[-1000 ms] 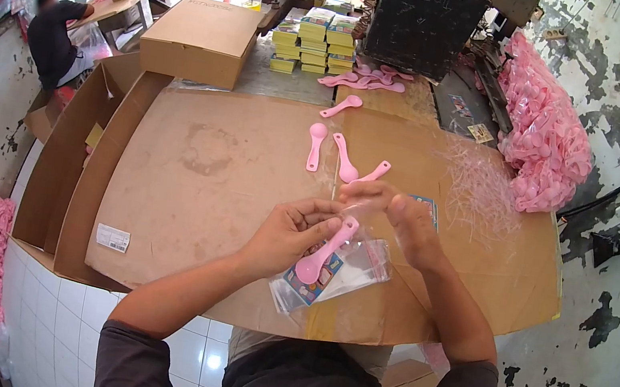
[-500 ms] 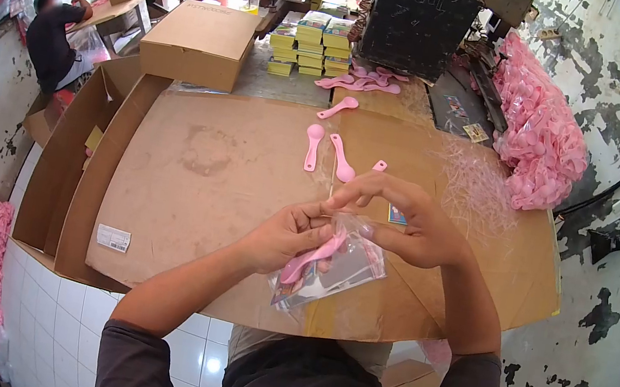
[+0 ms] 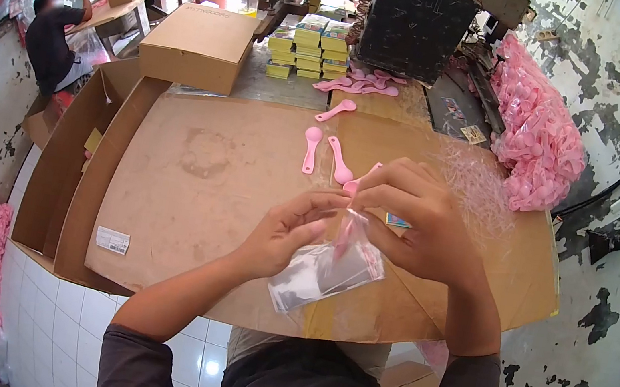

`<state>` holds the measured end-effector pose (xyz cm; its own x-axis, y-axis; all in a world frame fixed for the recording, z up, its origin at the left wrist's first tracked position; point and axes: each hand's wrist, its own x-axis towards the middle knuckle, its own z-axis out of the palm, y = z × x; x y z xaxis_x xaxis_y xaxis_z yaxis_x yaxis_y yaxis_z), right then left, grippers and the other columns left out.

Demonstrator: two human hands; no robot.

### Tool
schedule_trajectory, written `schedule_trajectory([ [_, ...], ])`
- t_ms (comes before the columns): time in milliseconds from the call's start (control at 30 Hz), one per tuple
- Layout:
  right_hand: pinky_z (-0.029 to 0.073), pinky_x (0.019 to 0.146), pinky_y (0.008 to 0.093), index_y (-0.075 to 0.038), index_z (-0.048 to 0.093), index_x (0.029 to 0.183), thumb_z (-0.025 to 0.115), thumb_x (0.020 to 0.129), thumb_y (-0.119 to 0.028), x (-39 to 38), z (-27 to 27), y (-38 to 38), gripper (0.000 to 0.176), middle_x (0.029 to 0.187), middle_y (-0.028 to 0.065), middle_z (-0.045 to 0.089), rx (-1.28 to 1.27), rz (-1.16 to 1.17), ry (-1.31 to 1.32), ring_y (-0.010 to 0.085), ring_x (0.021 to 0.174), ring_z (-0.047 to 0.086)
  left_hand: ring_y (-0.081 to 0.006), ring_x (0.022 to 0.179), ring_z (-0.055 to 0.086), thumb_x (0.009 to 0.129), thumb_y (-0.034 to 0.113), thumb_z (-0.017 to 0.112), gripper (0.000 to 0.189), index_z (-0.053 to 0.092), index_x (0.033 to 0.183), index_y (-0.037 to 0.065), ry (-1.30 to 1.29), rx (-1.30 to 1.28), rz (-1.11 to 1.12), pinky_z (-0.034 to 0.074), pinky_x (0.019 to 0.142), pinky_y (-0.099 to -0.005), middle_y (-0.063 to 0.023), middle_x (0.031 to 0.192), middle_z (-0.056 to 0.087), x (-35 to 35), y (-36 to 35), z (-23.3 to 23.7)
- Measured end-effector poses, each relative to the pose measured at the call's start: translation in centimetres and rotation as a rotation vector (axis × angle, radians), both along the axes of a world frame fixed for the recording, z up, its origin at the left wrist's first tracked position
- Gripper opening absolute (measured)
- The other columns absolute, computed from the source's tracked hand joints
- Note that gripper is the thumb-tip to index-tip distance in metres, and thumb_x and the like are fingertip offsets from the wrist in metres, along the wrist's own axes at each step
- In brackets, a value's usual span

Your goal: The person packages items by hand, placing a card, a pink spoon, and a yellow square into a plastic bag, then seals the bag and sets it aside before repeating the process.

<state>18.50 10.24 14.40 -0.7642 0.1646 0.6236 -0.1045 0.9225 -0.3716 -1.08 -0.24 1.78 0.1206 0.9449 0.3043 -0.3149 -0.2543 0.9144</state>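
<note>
My right hand (image 3: 419, 223) pinches the top of a thin clear plastic bag (image 3: 354, 237) between thumb and fingers. A faint pink shape shows in or behind that plastic, too blurred to name. Close on the left, my left hand (image 3: 284, 230) has its thumb apart from its stretched fingers, whose tips come near the bag's top. Below both hands, flat clear plastic bags (image 3: 317, 276) lie on the cardboard. Partly hidden behind my right fingers is a pink spoon (image 3: 350, 187). Further pink spoons, one upright in view (image 3: 311, 149) and one slanting (image 3: 339, 162), lie just beyond.
A closed carton (image 3: 195, 46), stacks of small cards (image 3: 309, 47) and a pile of pink spoons (image 3: 360, 81) stand at the back. Clear plastic strips (image 3: 473, 187) and a pink heap (image 3: 538, 136) are at right. An open carton (image 3: 74, 172) flanks the left edge. Another person (image 3: 54, 40) sits far left.
My left hand no longer grips the pink spoon it held at the bag and has drawn slightly left, fingers opening. My right hand has closed into a pinch on the plastic.
</note>
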Motion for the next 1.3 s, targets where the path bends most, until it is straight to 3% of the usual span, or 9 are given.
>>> schedule_trajectory([
  [67,0.052,0.077,0.0361,-0.003,0.069,0.101,0.072,0.086,-0.004,0.4,0.8,-0.3,0.015,0.086,0.0102,0.067,0.163,-0.147,-0.076,0.0276,0.082,0.066,-0.0212,0.142,0.047,0.099,0.016,0.066,0.056,0.046,0.148,-0.003,0.033,0.108,-0.022,0.036,0.118,-0.0367,-0.0148,0.149,0.052,-0.7,0.1,-0.2],
  [167,0.053,0.074,0.0358,-0.004,0.07,0.105,0.072,0.087,-0.007,0.3,0.0,-0.2,0.019,0.088,0.0102,0.069,-0.004,-0.186,-0.132,0.0261,0.08,0.068,-0.0225,0.142,0.048,0.095,0.013,0.071,0.062,0.044,0.149,-0.004,0.307,0.25,0.173,0.037,0.118,-0.0376,-0.0168,0.148,0.054,0.4,-1.0,0.8],
  [467,0.053,0.07,0.0332,-0.004,0.069,0.113,0.071,0.091,-0.007,-0.2,-1.3,-0.9,0.022,0.088,0.0101,0.073,-0.272,-0.13,-0.12,0.0224,0.075,0.07,-0.0205,0.1,0.074,0.103,0.005,0.06,0.039,0.051,0.14,-0.004,0.251,0.045,0.348,0.06,0.089,-0.0335,-0.016,0.115,0.072,1.5,-0.9,1.7],
  [667,0.053,0.071,0.0358,-0.005,0.07,0.113,0.068,0.091,-0.003,-1.0,-4.2,0.8,0.022,0.091,0.0114,0.07,-0.44,-0.311,0.376,0.0251,0.08,0.069,-0.0205,0.092,0.075,0.104,0.006,0.057,0.031,0.056,0.134,-0.002,0.129,-0.048,0.304,0.062,0.083,-0.0322,-0.017,0.106,0.075,0.9,-0.8,1.8],
  [767,0.05,0.08,0.0377,-0.006,0.07,0.107,0.072,0.087,-0.005,-0.7,-3.7,0.5,0.02,0.102,0.0095,0.067,0.116,-0.214,0.262,0.0272,0.096,0.067,-0.0142,0.091,0.074,0.102,0.003,0.06,0.037,0.054,0.138,-0.002,0.014,-0.074,0.278,0.06,0.079,-0.0263,-0.0133,0.102,0.076,1.0,-0.6,1.7],
  [867,0.046,0.089,0.0384,-0.007,0.069,0.1,0.075,0.081,-0.009,-1.5,-3.1,-1.3,0.02,0.107,0.007,0.063,0.411,-0.285,0.095,0.0268,0.107,0.062,-0.0148,0.089,0.074,0.101,0.002,0.061,0.04,0.052,0.14,-0.003,0.106,-0.048,0.331,0.06,0.076,-0.026,-0.0133,0.101,0.076,1.7,-1.0,2.2],
  [1167,0.044,0.089,0.0381,-0.004,0.067,0.092,0.069,0.078,-0.017,-2.7,-5.0,-0.2,0.019,0.105,0.0089,0.061,0.772,-0.36,-0.081,0.0247,0.103,0.06,-0.0158,0.081,0.076,0.097,0.002,0.066,0.053,0.046,0.146,-0.007,0.757,0.086,0.43,0.061,0.069,-0.0279,-0.01,0.09,0.075,1.5,-1.2,1.3],
  [1267,0.043,0.089,0.0372,-0.005,0.064,0.089,0.067,0.08,-0.015,-3.0,-4.8,0.5,0.014,0.103,0.0105,0.059,0.612,-0.36,-0.074,0.0256,0.099,0.059,-0.0155,0.064,0.071,0.093,0.01,0.072,0.051,0.055,0.139,-0.002,0.704,0.174,0.497,0.054,0.058,-0.0305,-0.0104,0.085,0.075,1.9,-1.0,-0.1],
  [1300,0.044,0.088,0.0375,-0.005,0.062,0.09,0.066,0.081,-0.014,-2.8,-4.6,0.8,0.013,0.103,0.0112,0.058,0.545,-0.381,-0.041,0.0263,0.099,0.058,-0.0149,0.07,0.072,0.094,0.007,0.069,0.05,0.054,0.14,-0.003,0.683,0.124,0.456,0.056,0.062,-0.0295,-0.0112,0.089,0.076,1.8,-1.0,0.5],
])
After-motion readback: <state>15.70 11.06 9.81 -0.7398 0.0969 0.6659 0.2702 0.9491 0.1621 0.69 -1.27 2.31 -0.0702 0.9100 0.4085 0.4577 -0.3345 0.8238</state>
